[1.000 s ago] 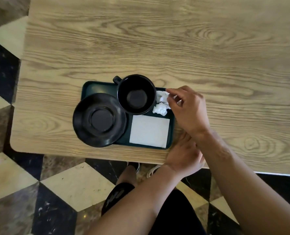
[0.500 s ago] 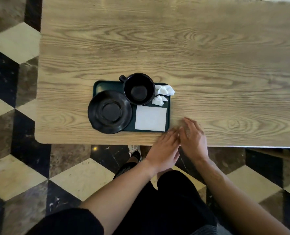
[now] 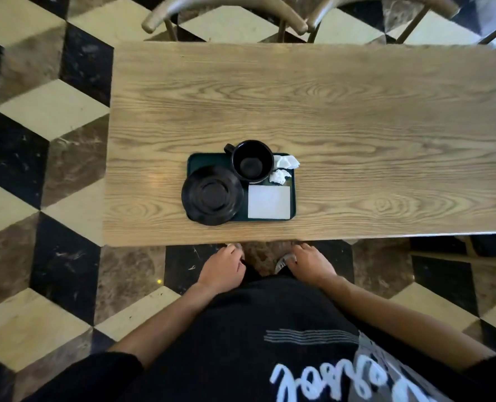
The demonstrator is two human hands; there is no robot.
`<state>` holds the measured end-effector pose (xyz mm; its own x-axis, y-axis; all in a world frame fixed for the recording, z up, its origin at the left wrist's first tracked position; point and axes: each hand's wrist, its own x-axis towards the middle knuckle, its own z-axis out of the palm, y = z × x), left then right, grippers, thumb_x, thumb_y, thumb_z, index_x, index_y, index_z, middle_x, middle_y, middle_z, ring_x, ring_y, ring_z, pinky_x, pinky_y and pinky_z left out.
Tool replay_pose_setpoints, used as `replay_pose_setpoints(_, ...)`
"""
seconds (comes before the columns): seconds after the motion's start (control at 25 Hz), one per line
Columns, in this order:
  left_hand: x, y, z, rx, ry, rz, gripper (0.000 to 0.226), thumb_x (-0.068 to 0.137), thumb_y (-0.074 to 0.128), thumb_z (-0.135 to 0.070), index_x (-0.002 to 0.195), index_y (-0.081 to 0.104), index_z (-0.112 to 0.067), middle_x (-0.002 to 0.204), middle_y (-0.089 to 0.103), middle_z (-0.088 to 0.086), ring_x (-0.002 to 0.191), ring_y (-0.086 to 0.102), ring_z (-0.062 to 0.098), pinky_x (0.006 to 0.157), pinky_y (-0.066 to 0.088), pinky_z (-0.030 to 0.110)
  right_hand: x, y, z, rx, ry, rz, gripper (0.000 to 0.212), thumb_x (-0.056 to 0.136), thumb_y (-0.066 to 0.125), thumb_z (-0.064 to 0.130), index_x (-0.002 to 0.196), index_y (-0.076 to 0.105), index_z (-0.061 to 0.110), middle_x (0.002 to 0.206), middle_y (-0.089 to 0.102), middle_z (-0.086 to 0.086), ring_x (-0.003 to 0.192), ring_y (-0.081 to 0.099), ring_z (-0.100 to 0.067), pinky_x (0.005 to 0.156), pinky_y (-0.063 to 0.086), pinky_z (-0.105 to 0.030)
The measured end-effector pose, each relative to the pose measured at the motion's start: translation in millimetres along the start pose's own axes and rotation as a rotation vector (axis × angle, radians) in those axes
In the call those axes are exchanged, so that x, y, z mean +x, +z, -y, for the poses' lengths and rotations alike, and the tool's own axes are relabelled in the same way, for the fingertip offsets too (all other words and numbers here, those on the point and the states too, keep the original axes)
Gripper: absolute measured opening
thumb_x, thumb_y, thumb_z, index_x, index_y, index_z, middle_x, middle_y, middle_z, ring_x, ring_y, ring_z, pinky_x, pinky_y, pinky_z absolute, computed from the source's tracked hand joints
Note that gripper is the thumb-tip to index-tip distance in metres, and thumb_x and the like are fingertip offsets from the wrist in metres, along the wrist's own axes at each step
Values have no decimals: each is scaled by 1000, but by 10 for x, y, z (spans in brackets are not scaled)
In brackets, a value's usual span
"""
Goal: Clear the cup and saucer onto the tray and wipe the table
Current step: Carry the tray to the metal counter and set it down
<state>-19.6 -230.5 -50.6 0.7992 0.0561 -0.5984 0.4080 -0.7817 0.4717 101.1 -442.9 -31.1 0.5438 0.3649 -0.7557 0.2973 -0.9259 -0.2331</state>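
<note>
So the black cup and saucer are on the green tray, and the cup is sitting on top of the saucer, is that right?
Not quite. The head view shows the cup standing on the green tray beside the saucer, behind and to its right, not on top of it. Both are on the tray.

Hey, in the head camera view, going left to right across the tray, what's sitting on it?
Black saucer → black cup → crumpled white tissues. The flat white napkin lies nearer the person, below the cup and tissues, so it is left out of the order.

Saucer [image 3: 212, 195] hides the tray's [image 3: 292, 198] near-left corner; chairs [image 3: 223, 13] cut off above
</note>
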Motion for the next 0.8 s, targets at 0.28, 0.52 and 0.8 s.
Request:
replay_pose_setpoints(0.28, 24, -199, 403, -39, -274, 225, 28, 101, 47, -28, 114, 63, -9, 116, 70, 10, 107, 65, 27, 87, 51, 37, 65, -74, 126, 54, 44, 119, 20, 95, 50, 21, 88, 69, 19, 104, 70, -6, 102, 65, -23, 84, 50, -33)
replay_pose_setpoints(0.52, -54, -220, 440, -86, -369, 261, 24, 102, 47, -28, 103, 64, -12, 112, 72, 11, 108, 67, 28, 86, 49, 35, 125, -110, 146, 67, 33, 214, 24, 98, 50, 27, 78, 61, 20, 89, 67, -2, 88, 60, -22, 76, 47, -33)
replay_pose_setpoints(0.8, -276, -321, 347, -237, -608, 75, 19, 101, 50, -33, 95, 62, -20, 104, 67, 2, 103, 65, 21, 89, 50, 33, 335, -274, 36, 77, -26, 247, 28, 97, 52, 20, 71, 63, 20, 75, 61, 4, 69, 56, -11, 55, 41, -18)
